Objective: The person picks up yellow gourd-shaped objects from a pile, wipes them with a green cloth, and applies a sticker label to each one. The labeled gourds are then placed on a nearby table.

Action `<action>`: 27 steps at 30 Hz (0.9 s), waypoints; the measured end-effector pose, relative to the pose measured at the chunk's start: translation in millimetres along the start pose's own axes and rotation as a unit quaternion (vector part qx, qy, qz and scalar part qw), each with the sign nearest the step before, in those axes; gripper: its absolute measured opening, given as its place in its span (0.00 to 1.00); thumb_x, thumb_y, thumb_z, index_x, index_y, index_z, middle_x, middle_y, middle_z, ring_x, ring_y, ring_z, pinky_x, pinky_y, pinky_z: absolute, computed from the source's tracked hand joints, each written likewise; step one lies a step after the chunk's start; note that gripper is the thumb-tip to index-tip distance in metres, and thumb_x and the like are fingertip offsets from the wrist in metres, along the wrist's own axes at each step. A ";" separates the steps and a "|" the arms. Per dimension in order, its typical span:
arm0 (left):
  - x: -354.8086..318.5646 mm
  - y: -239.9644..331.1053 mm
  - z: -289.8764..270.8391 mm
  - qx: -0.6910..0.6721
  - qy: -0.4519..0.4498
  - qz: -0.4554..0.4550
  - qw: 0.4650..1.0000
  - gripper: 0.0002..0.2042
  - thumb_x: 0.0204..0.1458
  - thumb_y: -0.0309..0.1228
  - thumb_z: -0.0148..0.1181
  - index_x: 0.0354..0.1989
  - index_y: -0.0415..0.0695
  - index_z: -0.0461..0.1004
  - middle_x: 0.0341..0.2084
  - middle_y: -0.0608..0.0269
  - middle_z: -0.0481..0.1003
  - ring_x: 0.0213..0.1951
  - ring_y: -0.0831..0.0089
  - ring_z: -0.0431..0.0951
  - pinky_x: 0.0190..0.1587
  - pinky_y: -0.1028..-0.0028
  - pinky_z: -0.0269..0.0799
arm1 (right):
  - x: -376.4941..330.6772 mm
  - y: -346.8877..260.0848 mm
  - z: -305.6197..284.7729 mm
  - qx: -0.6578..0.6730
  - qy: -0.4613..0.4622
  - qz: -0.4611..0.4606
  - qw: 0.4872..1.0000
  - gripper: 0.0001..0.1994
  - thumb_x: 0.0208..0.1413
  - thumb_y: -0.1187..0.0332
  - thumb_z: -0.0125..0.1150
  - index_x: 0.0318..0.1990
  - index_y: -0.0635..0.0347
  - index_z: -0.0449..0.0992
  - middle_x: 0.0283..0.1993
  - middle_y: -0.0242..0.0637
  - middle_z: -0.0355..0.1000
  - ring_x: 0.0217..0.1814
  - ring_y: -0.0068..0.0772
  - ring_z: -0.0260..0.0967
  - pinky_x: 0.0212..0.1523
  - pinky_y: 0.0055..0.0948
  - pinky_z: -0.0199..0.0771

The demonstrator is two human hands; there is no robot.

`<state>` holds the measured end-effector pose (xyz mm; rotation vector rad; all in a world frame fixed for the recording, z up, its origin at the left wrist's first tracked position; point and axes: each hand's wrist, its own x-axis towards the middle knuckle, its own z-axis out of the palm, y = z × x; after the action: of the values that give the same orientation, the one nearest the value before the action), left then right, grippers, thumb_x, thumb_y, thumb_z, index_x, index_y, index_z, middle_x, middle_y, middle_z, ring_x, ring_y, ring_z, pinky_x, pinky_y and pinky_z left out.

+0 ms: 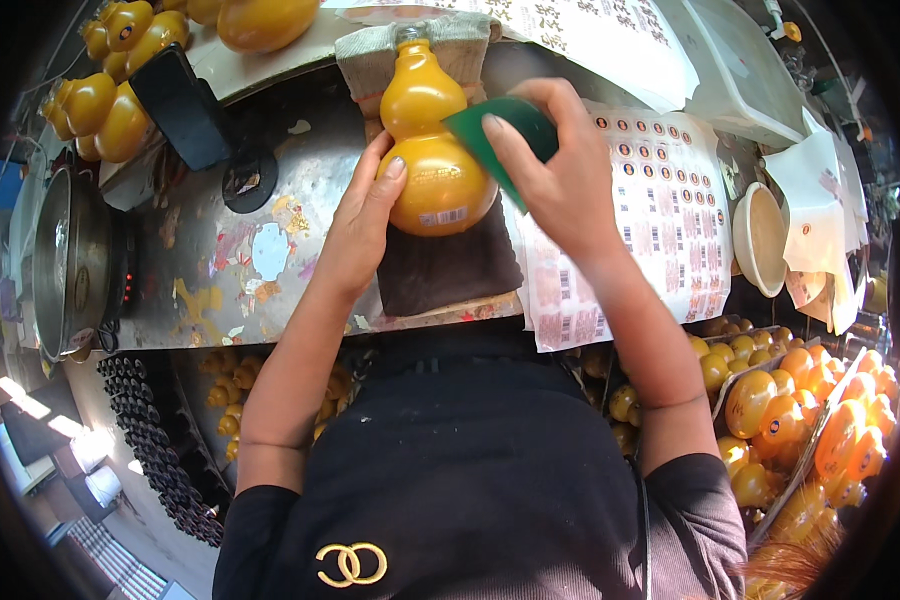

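Note:
A yellow gourd-shaped bottle (440,178) lies on its back across a padded rest, its clear neck pointing away from me. My left hand (365,215) grips its wide lower bulb from the left side, thumb on top. A small barcode label (443,216) sits near the base, below faint printing. In my right hand (575,180) is a flat green scraper (518,138), pinched between thumb and fingers. Its pointed edge is at the bottle's waist on the right; whether it touches, I cannot tell. Dark cloth (450,275) lies under the base, and beige knit cloth (368,55) supports the neck.
Sticker sheets (660,200) spread at the right, beside a shallow bowl (760,238). A phone (182,108) stands on a round base at the left, near a metal pan (62,260). More gourd bottles (120,115) stand far left; crates of bottles (760,400) sit below right.

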<state>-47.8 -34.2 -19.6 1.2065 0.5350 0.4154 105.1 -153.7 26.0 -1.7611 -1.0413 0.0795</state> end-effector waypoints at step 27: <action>0.0 7.9 -1.9 -0.055 -0.027 -0.025 0.998 0.26 0.63 0.41 0.49 0.62 0.36 0.57 0.54 0.56 0.67 0.57 0.73 0.65 0.60 0.73 0.59 | -87.7 -11.7 58.1 -0.056 -0.065 -0.235 0.968 0.14 0.40 0.75 0.61 0.39 0.59 0.77 0.33 0.28 0.66 0.31 0.26 0.65 0.31 0.24 0.64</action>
<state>-49.1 -30.4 -12.6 1.0940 0.4892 0.3633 14.6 -169.0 -26.5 -1.5789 -1.5602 -0.1669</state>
